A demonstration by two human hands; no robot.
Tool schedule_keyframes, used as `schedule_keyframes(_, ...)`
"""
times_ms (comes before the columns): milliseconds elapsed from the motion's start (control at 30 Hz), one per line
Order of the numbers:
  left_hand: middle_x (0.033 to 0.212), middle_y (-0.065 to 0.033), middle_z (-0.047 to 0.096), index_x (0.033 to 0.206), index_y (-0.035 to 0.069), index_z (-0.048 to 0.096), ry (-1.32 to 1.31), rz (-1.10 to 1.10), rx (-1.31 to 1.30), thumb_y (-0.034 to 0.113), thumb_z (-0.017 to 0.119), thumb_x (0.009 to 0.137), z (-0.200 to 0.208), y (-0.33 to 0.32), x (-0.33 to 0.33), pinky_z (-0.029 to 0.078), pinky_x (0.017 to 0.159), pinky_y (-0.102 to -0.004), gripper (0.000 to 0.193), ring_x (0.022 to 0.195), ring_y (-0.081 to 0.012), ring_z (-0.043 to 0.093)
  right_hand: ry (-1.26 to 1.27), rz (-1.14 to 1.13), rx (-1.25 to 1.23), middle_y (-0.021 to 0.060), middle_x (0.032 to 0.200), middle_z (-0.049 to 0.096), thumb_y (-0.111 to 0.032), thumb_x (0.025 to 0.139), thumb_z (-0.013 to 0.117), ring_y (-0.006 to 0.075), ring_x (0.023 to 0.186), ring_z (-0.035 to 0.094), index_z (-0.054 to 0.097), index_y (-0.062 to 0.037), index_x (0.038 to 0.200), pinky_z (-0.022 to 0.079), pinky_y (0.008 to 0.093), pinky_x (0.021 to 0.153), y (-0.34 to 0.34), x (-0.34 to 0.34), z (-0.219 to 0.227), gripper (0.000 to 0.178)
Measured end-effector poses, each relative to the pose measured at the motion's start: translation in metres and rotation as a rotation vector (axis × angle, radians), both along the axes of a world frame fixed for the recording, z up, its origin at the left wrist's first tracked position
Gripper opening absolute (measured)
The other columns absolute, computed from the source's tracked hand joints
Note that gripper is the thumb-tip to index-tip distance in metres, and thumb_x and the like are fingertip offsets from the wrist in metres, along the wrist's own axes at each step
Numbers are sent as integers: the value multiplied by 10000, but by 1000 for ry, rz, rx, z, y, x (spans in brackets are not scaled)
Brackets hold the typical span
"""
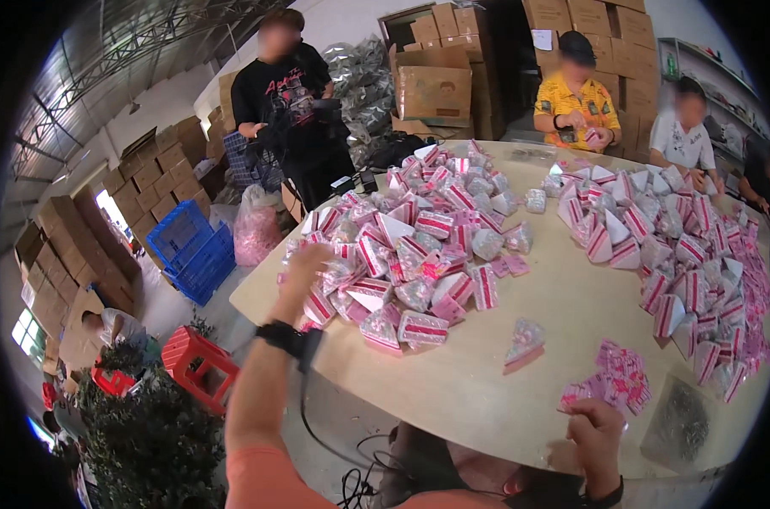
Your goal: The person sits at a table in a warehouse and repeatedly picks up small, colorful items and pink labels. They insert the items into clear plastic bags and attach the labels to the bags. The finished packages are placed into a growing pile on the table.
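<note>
My left hand (307, 265) reaches to the left edge of a big heap of wedge-shaped packs (419, 327), pink and white with clear wrapping. Its fingers are smeared and partly lost among the packs, so whether it grips one does not show. At the table's near side my right hand (595, 434) is closed, thumb against curled fingers; what they hold, if anything, cannot be made out. Just beyond it lies a loose cluster of flat pink printed packets (610, 379). One wrapped wedge pack (525, 339) lies alone between the heap and that cluster.
A second heap of wedge packs (694, 263) covers the table's right side. A clear bag of dark small pieces (677, 422) sits near the right edge. Several people sit or stand around the table (385, 386). A red stool (200, 366) and blue crates (191, 252) stand left.
</note>
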State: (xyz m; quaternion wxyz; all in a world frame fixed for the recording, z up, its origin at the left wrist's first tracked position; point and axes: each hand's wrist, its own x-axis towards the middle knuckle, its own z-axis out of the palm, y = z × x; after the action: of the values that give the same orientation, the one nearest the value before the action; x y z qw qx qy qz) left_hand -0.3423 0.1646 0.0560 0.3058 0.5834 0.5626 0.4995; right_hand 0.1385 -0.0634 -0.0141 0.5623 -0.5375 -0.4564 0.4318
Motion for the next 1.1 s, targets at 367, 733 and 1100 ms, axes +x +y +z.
schedule_keyframes(367,1002,-29,557,1199,132,548,373,656,-449,540,536,812,41,89,-265,414,654,-386,562,791,-176,504,78,110,-231,62,600,565,52,722,527,86,423,489,592,57,762,382,217,379,146,-72,40,76)
schedule_keyframes(733,1274,-112,545,1270,-16,502,174,-23,-493,393,582,889,-26,294,-326,361,1011,-310,565,1203,-193,467,-39,108,-625,-6,590,497,-117,895,556,62,367,427,601,-26,998,322,189,285,249,-220,118,145)
schedule_keyframes(1100,1298,-252,432,1334,18,424,337,5,-369,505,655,781,-102,412,-301,373,1027,-366,772,1237,-353,437,-145,-126,-669,-5,608,533,-72,876,545,52,418,428,626,-32,1005,321,183,360,283,-263,144,157)
